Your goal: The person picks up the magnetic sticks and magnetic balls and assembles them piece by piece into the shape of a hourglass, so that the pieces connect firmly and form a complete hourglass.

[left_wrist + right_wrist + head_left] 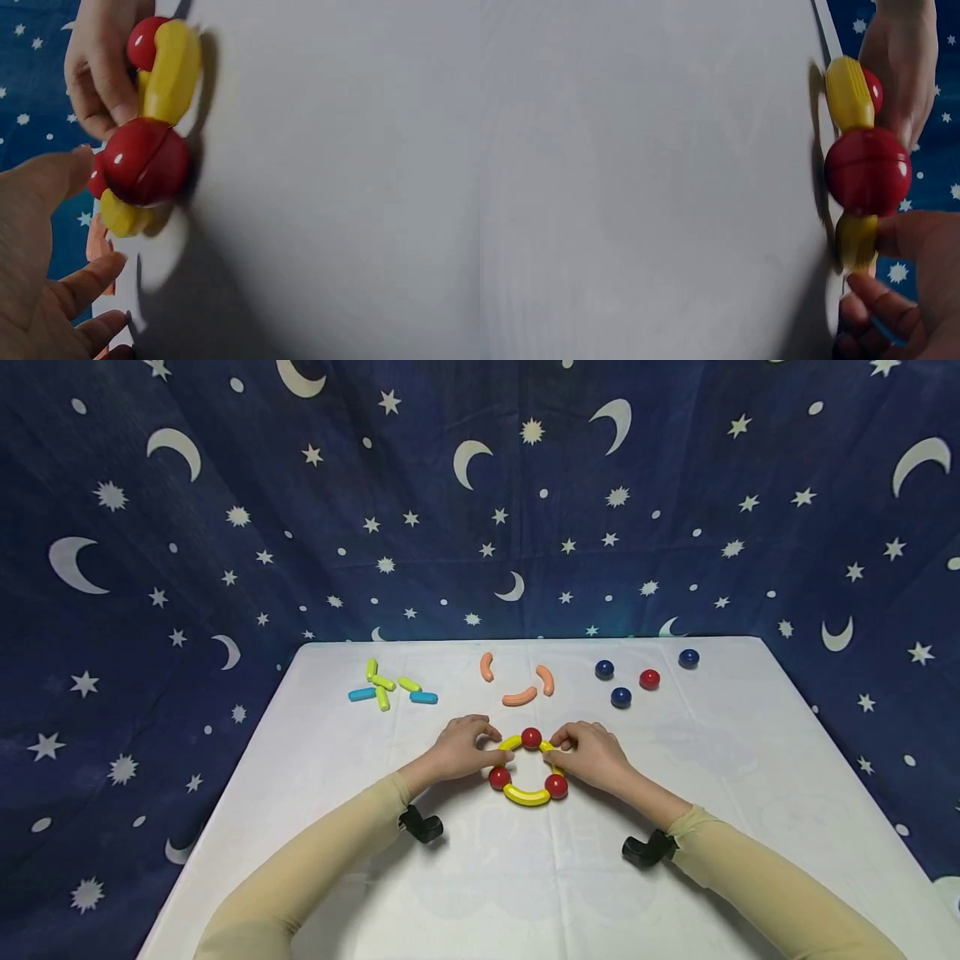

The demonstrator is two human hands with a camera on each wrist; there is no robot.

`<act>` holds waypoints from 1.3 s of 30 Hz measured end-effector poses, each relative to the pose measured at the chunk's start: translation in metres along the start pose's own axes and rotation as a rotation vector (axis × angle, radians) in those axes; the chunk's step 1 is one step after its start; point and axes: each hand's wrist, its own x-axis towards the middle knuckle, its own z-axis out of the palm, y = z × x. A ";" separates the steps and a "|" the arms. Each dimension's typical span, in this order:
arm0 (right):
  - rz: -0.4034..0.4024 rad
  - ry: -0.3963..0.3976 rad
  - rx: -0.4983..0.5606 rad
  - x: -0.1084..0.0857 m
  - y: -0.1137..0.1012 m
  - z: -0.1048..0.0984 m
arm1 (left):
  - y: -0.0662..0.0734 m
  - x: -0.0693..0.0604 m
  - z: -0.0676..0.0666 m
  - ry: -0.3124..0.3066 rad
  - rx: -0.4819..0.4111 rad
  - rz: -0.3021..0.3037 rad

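A ring of three red balls and three yellow curved bars lies on the white table. My left hand (459, 750) reaches over its left side, thumb inside the ring and fingers spread outside, around the upper-left yellow bar (512, 742); the fingers look apart from it. Near that hand is the left red ball (146, 161). My right hand (594, 755) pinches the right yellow bar (856, 240) between thumb and index finger, just beyond the right red ball (868, 171). The front yellow bar (527, 797) joins the two nearer balls. The far red ball (531, 738) sits between both hands.
Lime-green sticks (383, 682) and blue sticks (423, 697) lie at the back left. Several orange curved bars (519, 697) are behind the ring. Dark blue balls (620, 697) and a loose red ball (649, 679) rest at the back right. A starry cloth (420, 527) hangs behind.
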 end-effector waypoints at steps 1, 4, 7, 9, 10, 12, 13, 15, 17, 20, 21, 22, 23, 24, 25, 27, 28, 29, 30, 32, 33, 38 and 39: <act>-0.012 -0.004 0.008 0.001 0.002 0.000 | -0.001 -0.004 0.000 -0.004 0.000 0.010; -0.071 -0.019 0.038 0.004 0.007 -0.002 | -0.003 -0.017 0.003 -0.006 0.005 0.041; -0.144 -0.055 0.083 0.009 0.010 -0.006 | -0.005 -0.026 0.008 0.003 -0.002 0.062; -0.186 -0.091 0.096 0.013 0.011 -0.008 | -0.005 -0.029 0.011 0.019 -0.015 0.066; -0.199 -0.110 0.102 0.015 0.011 -0.008 | -0.006 -0.030 0.012 0.030 -0.021 0.069; -0.213 -0.141 0.100 0.019 0.011 -0.009 | -0.006 -0.030 0.013 0.046 -0.040 0.067; -0.214 -0.151 0.092 0.021 0.011 -0.009 | -0.006 -0.030 0.014 0.052 -0.048 0.067; -0.211 -0.154 0.080 0.023 0.012 -0.009 | -0.006 -0.028 0.013 0.059 -0.059 0.064; -0.196 -0.146 0.078 0.024 0.012 -0.010 | -0.005 -0.026 0.011 0.067 -0.066 0.059; -0.178 -0.126 0.088 0.022 0.014 -0.013 | -0.006 -0.021 0.008 0.085 -0.060 0.058; -0.171 -0.120 0.091 0.021 0.015 -0.014 | -0.006 -0.019 0.007 0.093 -0.058 0.061; -0.164 -0.117 0.097 0.019 0.015 -0.015 | -0.007 -0.017 0.006 0.101 -0.054 0.065; -0.156 -0.115 0.101 0.017 0.017 -0.016 | -0.008 -0.014 0.005 0.106 -0.049 0.071; -0.149 -0.114 0.106 0.015 0.019 -0.017 | -0.008 -0.012 0.004 0.110 -0.047 0.081; -0.140 -0.115 0.114 0.013 0.020 -0.018 | -0.009 -0.009 0.003 0.112 -0.044 0.094; -0.120 -0.118 0.121 0.008 0.025 -0.019 | -0.009 -0.004 0.001 0.106 -0.033 0.119; -0.112 -0.118 0.124 0.005 0.026 -0.019 | -0.010 -0.001 0.000 0.101 -0.028 0.133; -0.111 -0.117 0.124 0.002 0.028 -0.019 | -0.010 0.002 -0.001 0.091 -0.024 0.139; -0.112 -0.114 0.121 -0.001 0.029 -0.019 | -0.010 0.004 -0.002 0.082 -0.024 0.145; -0.122 -0.104 0.114 -0.005 0.032 -0.018 | -0.010 0.008 -0.003 0.064 -0.020 0.146; -0.130 -0.097 0.107 -0.008 0.032 -0.019 | -0.010 0.010 -0.004 0.056 -0.019 0.141; -0.174 -0.044 0.043 -0.012 0.036 -0.018 | -0.011 0.012 -0.004 0.039 -0.027 0.129; -0.178 -0.033 0.029 -0.013 0.037 -0.018 | -0.011 0.012 -0.005 0.039 -0.031 0.137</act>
